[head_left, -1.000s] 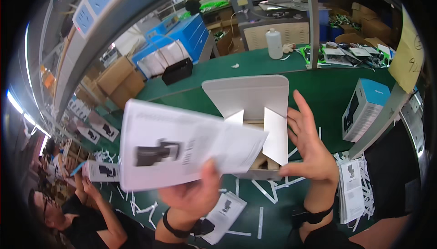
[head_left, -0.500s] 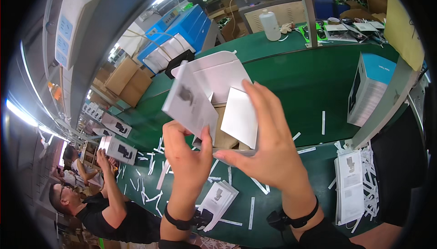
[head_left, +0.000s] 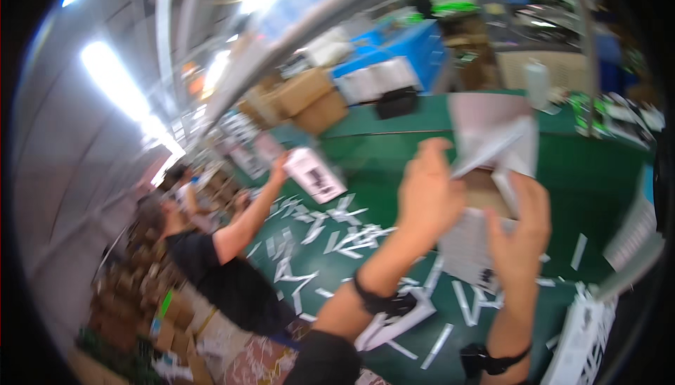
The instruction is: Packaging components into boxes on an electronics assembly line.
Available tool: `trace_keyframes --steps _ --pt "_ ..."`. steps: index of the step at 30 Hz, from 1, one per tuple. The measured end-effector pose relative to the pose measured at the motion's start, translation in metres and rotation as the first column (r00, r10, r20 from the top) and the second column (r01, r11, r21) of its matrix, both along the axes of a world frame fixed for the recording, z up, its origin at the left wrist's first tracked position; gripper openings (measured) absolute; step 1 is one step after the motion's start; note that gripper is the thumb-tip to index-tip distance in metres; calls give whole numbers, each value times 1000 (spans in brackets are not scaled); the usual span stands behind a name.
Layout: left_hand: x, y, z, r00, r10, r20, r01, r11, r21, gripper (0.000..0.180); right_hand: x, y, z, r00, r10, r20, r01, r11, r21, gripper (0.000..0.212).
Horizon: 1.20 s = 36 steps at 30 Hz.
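Note:
A white cardboard box (head_left: 470,250) with a printed front is held up in front of me, tilted, its lid flap (head_left: 489,107) raised. Brown cardboard (head_left: 485,191) shows inside, under white flaps folded at odd angles. My left hand (head_left: 430,191) is closed at the left edge of the box, its fingers blurred. Around the right side wraps my right hand (head_left: 519,234), thumb on the front and fingers by the inner flap. Below the box, a stack of printed white sheets (head_left: 401,318) lies partly behind my left forearm.
White paper strips (head_left: 344,237) litter the green table (head_left: 380,167). On the left, a co-worker (head_left: 204,251) in black holds up a white printed box (head_left: 315,174). Another white stack (head_left: 580,336) lies at lower right. A white bottle (head_left: 538,82) stands at the back.
My view has swung left, so the scene sits further right and is blurred. The box's printed front now faces me; the large printed panel beside my left hand no longer stands up.

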State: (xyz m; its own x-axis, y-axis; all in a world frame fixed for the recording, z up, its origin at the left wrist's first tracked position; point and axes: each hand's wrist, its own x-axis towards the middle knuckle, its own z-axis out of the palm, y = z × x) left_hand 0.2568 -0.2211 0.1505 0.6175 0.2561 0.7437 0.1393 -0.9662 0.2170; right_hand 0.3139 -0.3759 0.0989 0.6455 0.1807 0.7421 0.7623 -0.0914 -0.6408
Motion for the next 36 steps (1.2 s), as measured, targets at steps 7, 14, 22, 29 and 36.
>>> trace_keyframes --steps 7,14,22,29,36 --pt "29 13 -4 984 24 -179 -54 986 -161 62 -1 14 -6 991 -60 -124 60 998 -8 50" --pt "21 9 -15 993 -104 -53 99 990 -97 81 2 21 -12 979 -170 -113 180 980 89 59" --pt "13 14 -7 974 -219 58 218 976 22 101 2 16 -15 980 -182 -77 186 981 56 50" --pt "16 14 -10 992 -118 -53 125 978 164 102 2 7 -15 978 -206 -18 207 978 6 43" --pt "14 25 -14 987 -144 76 135 984 116 109 13 5 -21 968 -243 -66 244 970 -4 33"
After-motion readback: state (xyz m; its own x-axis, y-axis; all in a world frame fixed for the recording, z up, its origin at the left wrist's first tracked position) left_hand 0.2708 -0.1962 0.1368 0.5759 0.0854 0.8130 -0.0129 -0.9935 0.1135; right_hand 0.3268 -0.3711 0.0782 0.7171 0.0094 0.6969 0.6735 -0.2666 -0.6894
